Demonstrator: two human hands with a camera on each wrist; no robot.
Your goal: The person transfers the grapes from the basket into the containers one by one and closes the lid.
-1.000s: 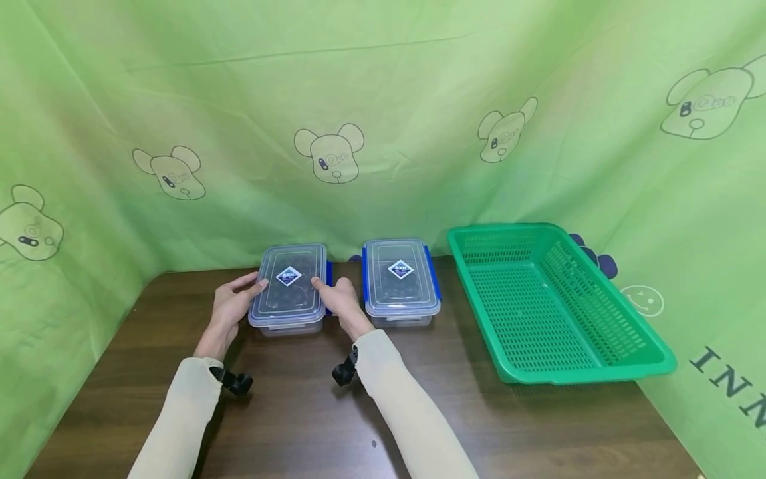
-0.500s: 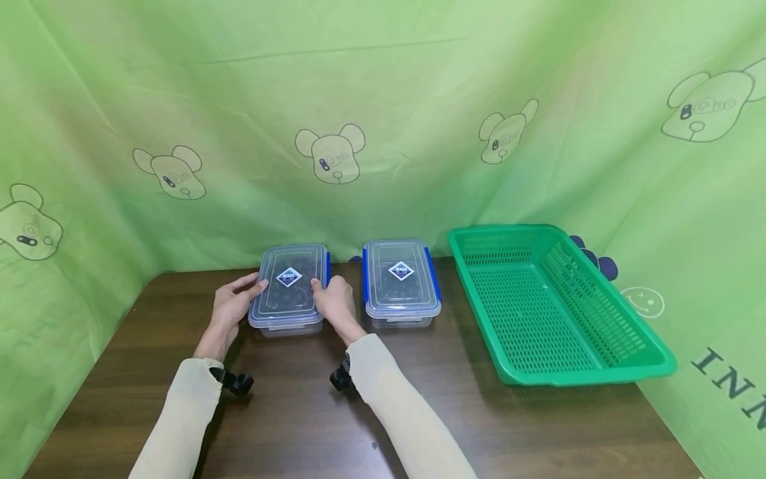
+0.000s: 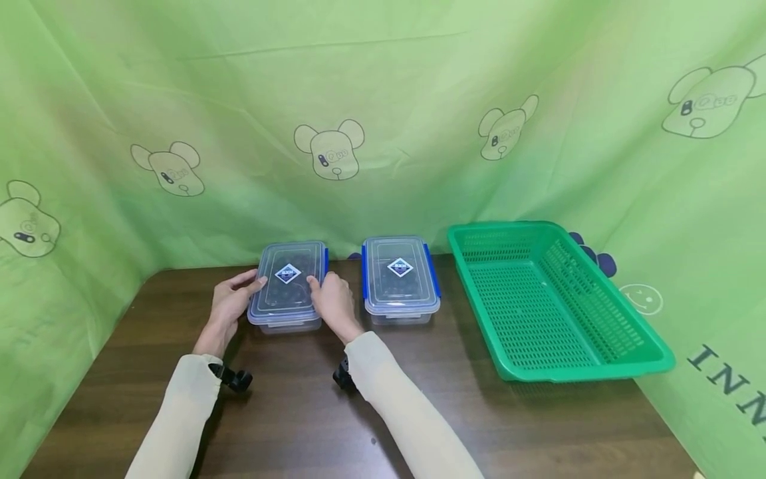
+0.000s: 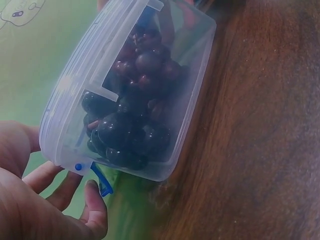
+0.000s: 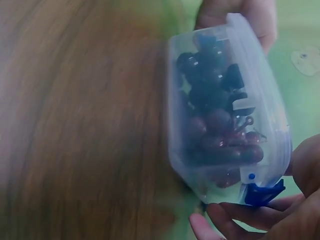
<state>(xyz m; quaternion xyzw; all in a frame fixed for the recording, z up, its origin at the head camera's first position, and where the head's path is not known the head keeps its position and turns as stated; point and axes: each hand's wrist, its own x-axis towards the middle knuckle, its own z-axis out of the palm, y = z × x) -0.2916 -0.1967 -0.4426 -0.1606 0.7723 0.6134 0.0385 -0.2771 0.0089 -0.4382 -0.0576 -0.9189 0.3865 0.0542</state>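
Observation:
A clear food container (image 3: 291, 296) with a diamond label on its lid rests on the table at the left. Dark round grapes (image 4: 132, 135) show through its wall. My left hand (image 3: 229, 303) holds its left side, thumb on the lid's edge; there a blue latch (image 4: 102, 181) sticks out from the lid beside the fingers. On the opposite side my right hand (image 3: 334, 301) grips the container, thumb on the lid and fingers at the other blue latch (image 5: 265, 193). Below the rim, the head view hides most fingers of the right hand.
A second lidded food container (image 3: 402, 286) with blue side latches stands just right of my right hand. Further right lies a green plastic basket (image 3: 503, 362) with slotted walls. A green printed curtain (image 3: 407, 179) hangs behind the brown table (image 3: 287, 426).
My right hand has shifted slightly left and turned against the container's right side. The blue latch there stuck out before and now lies closer to the wall. The left hand has stayed put.

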